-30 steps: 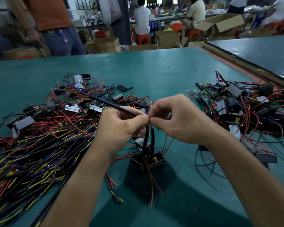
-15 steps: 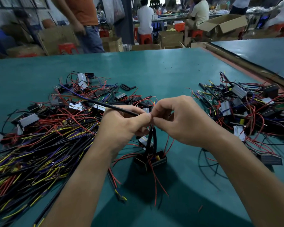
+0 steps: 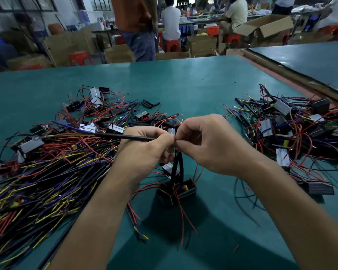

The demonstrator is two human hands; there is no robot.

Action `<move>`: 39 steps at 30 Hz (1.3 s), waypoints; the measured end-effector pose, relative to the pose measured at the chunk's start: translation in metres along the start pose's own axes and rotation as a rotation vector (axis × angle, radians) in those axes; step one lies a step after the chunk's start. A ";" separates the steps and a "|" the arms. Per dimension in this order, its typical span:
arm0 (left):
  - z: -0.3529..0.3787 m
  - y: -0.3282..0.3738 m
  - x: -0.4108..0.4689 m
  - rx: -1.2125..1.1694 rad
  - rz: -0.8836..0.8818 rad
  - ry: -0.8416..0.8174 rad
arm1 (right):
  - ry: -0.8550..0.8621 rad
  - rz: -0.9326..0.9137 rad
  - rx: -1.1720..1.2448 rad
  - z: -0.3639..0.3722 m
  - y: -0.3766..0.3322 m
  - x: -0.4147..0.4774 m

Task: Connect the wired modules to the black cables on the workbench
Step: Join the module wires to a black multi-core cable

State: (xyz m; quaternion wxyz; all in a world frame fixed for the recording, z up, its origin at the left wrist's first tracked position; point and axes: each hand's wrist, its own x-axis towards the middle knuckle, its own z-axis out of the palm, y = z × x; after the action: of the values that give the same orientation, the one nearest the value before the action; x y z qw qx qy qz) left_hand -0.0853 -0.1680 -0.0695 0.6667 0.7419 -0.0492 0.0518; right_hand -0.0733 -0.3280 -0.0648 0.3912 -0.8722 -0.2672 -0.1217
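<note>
Two hands meet fingertip to fingertip just above the green tabletop [image 3: 183, 82], a closeness that suits a join this small. The left hand [image 3: 144, 151] pinches the near end of a black cable [image 3: 121, 136] between thumb and forefinger. The rest of the cable runs out leftward over the heap, so its tip sits level and steady. The right hand [image 3: 209, 145] has its fingers curled in and appears to pinch the top of the dark leads [image 3: 176, 162] against that tip, though the contact itself is hidden behind the fingertips. Those leads rise from the wired module [image 3: 176, 191] directly below. Whether it rests on the tabletop or hangs just off it I cannot tell, but either way its weight would draw the leads straight and clear of the fingers. Loose cables [image 3: 37, 182] lie heaped to the left and a pile of modules [image 3: 291, 131] to the right, each on the side of the hand likely to reach for it. Short black sleeves [image 3: 150, 103] lie farther back, perhaps for covering joints.
</note>
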 end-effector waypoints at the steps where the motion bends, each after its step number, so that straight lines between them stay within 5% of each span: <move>1: 0.000 0.000 0.000 0.001 -0.008 -0.002 | 0.005 0.005 0.004 0.001 0.000 0.000; 14: -0.002 -0.001 -0.003 -0.012 0.008 -0.169 | -0.243 0.293 0.700 -0.016 0.014 -0.002; 39: -0.007 -0.002 -0.001 0.046 0.171 -0.134 | -0.324 0.382 0.839 -0.009 0.023 0.000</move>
State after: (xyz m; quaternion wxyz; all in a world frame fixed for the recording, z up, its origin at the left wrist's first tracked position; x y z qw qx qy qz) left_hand -0.0863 -0.1612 -0.0705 0.6377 0.7520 -0.1556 0.0597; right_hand -0.0610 -0.3475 -0.0729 0.6776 -0.6805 -0.1858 0.2079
